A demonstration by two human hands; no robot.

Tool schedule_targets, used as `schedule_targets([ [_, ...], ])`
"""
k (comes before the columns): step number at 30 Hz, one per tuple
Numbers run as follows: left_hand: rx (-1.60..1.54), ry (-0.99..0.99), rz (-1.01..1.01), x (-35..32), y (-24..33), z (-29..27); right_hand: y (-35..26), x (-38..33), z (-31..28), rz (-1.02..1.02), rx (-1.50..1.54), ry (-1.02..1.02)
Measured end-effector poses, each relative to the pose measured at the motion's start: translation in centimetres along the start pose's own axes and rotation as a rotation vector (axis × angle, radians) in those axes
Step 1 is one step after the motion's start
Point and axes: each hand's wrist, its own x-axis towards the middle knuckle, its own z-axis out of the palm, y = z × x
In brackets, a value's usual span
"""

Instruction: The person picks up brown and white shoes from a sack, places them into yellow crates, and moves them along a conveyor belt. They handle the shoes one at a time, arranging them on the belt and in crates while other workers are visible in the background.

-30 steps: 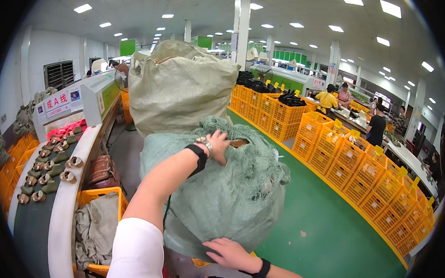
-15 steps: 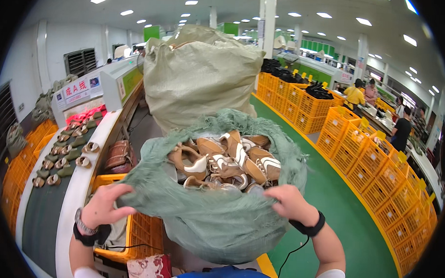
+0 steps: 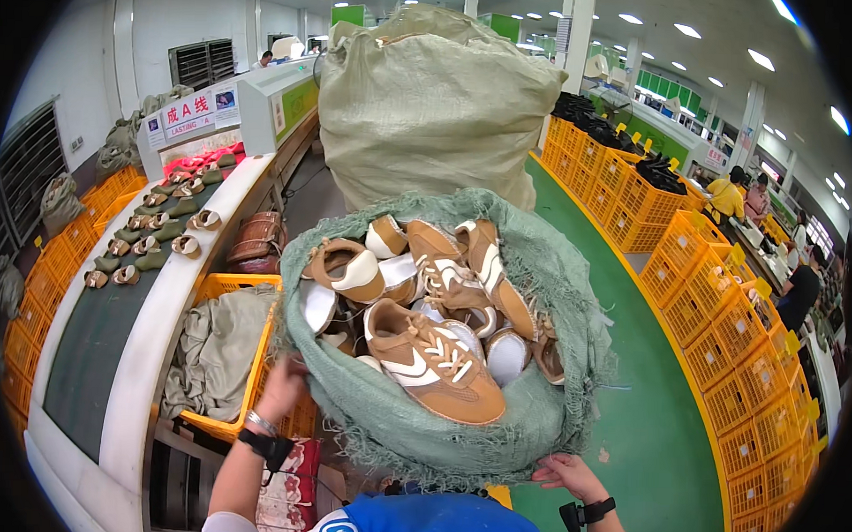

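A green woven sack (image 3: 524,419) with a frayed, turned-down rim stands in front of me. Brown sneakers with white trim fill its mouth, and one brown sneaker (image 3: 432,365) lies on top near the front. Against the sack's lower left side is my left hand (image 3: 286,390), its fingers blurred and partly hidden by the cloth. Down at the sack's front right, my right hand (image 3: 573,476) pinches the frayed edge between thumb and fingers.
Behind stands a taller pale sack (image 3: 432,107). To the left, a conveyor belt (image 3: 99,348) carries shoes, beside an orange crate (image 3: 224,282) holding grey cloth. Stacked orange crates (image 3: 723,370) line the right, past a green floor (image 3: 645,433). People work at the far right.
Both hands have moved down from the sack's rim to its lower front sides. The rim is folded lower, exposing more sneakers. The view has shifted, so the surroundings sit further right.
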Motion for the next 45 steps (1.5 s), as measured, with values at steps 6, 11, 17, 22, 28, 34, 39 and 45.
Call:
schedule_targets([
  [6,-0.347,0.017,-0.47,9.6,-2.5,-5.3,-4.6,0.2,-8.7,-0.365,0.567,0.246],
  [11,0.069,-0.13,-0.433,15.9,0.4,-8.5,-14.3,-2.0,-10.4,-0.756,0.27,0.797],
  [17,0.721,-0.163,0.289,20.8,11.5,-15.0,-26.6,2.0,-1.9,-1.312,-0.961,0.647],
  [22,0.433,-0.353,0.127,23.2,15.5,-9.5,-33.5,8.9,-0.1,-0.949,-1.168,0.651],
  [28,0.71,-0.503,-0.016,27.0,13.7,-8.3,-39.0,10.9,-9.1,-0.603,0.214,0.209],
  [34,-0.114,-0.151,-0.264,34.6,6.2,-10.2,-37.8,13.9,-9.9,-0.716,-0.437,0.191],
  [39,1.425,-0.627,0.78,38.5,-1.4,-6.5,-39.8,19.2,-9.9,-0.838,-0.634,0.498],
  [45,0.6,-0.25,0.046,39.7,-5.0,-6.1,-46.4,26.8,-9.2,-0.865,-0.866,0.877],
])
